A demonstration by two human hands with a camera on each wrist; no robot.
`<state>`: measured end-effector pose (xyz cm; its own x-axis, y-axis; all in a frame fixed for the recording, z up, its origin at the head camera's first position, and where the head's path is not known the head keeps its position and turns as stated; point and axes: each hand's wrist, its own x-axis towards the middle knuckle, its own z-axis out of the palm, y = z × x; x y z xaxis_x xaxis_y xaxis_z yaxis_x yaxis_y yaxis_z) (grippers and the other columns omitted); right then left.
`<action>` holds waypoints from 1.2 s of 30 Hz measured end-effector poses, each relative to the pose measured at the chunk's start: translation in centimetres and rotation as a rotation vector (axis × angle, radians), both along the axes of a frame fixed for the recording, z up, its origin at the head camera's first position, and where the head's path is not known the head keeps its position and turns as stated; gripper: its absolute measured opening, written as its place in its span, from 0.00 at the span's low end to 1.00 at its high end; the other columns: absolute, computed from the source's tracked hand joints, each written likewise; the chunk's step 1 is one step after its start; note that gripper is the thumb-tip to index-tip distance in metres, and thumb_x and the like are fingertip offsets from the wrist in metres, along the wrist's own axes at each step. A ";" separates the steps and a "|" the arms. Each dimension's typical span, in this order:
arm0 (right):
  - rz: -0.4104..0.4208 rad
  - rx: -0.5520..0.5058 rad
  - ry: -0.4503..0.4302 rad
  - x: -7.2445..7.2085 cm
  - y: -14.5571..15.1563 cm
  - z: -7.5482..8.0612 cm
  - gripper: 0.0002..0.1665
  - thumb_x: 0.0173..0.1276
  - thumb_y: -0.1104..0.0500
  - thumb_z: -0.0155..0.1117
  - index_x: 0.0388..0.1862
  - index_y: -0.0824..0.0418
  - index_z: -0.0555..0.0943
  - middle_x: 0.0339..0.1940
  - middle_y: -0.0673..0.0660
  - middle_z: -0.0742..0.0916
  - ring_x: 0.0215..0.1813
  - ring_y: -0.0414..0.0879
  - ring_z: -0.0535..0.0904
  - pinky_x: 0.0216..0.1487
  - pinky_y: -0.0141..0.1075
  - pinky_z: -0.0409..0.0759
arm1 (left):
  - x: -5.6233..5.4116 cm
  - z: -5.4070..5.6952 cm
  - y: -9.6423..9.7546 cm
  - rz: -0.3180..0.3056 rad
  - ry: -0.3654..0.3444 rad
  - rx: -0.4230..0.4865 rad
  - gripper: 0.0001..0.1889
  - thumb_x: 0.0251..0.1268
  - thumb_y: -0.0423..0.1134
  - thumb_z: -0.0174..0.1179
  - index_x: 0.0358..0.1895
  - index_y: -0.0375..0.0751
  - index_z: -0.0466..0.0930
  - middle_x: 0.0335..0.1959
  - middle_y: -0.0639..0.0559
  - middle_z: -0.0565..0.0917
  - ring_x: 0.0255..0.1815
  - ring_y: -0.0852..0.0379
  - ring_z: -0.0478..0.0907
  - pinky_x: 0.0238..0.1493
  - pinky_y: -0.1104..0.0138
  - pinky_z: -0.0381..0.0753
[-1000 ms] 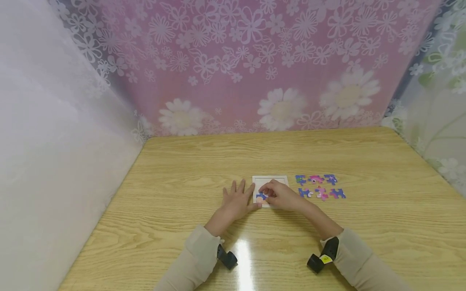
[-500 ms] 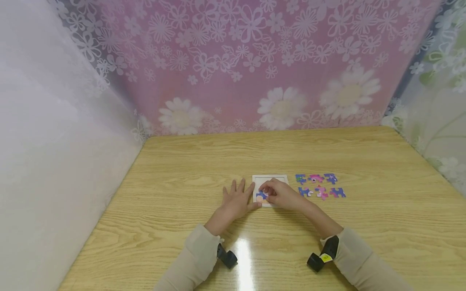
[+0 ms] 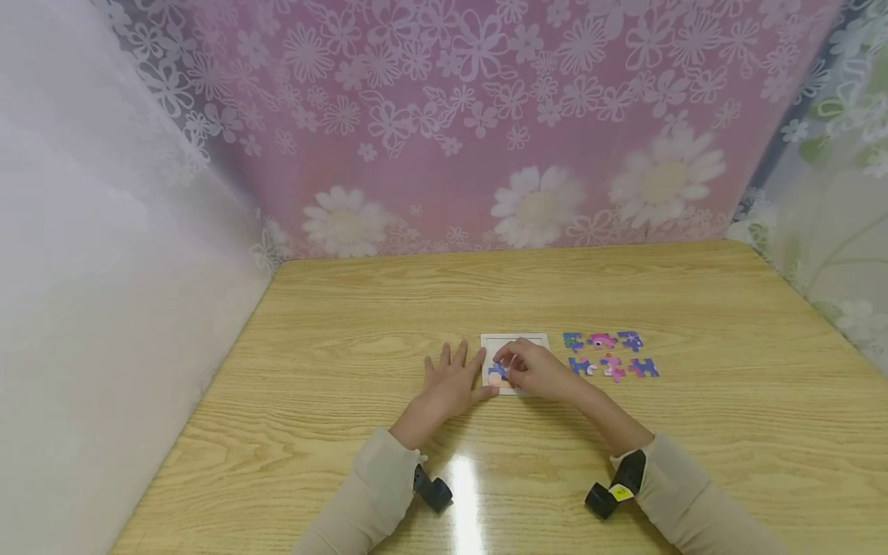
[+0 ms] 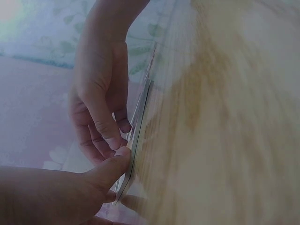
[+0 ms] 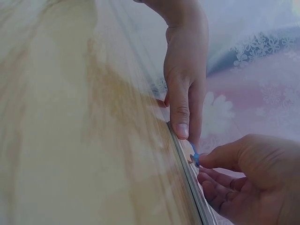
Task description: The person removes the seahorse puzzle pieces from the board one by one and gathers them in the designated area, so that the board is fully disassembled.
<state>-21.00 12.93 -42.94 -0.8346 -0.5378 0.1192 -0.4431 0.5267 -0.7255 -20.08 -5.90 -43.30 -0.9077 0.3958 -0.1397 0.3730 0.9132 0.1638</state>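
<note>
Thin frame [image 4: 136,140] lies edge-on to view, flat on wood-grain table [image 4: 211,131]. Left hand [image 4: 86,190] sits beside it, thumb at its edge. Right hand [image 4: 100,96] bends over its face; anything pinched there is hidden. Flower-patterned backdrop [image 4: 33,103] stands beyond frame.

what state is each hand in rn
Left hand: open, touching the white frame.
Right hand: closed, pinching a blue puzzle piece.

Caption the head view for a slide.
Left hand touching white tray, right hand pinching blue puzzle piece, six loose pieces nearby.
</note>
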 end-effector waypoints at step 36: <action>0.031 -0.151 -0.020 -0.4 0.4 0.2 0.08 0.63 0.70 0.56 0.41 0.63 0.75 0.33 0.55 0.79 0.33 0.46 0.79 0.26 0.35 0.77 | 0.3 0.6 0.0 -0.003 0.015 -0.023 0.40 0.60 0.68 0.43 0.72 0.53 0.53 0.71 0.42 0.52 0.69 0.38 0.45 0.59 0.40 0.50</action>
<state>-21.37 13.34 -42.72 -0.8209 -0.5406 0.1843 -0.4419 0.3968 -0.8045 -19.75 -5.86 -42.70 -0.9083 0.3958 -0.1351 0.3785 0.9154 0.1373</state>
